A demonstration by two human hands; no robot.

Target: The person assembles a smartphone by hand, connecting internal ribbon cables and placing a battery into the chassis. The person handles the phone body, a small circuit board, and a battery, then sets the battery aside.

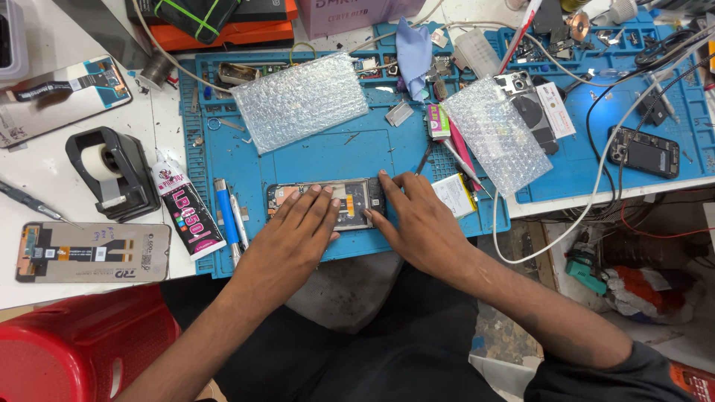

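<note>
Both hands flat on opened phone (328, 201) on blue mat (313, 156). Left hand (294, 234) open, fingers spread, pressing phone's left part. Right hand (413, 219) open, fingertips on its right end. Glue tube (186, 216) left of left hand; bubble wrap (302, 100) beyond.

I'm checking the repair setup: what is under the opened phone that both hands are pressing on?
The opened phone lies on the blue work mat. The left hand and right hand cover its near edge, so anything there stays hidden.
</note>
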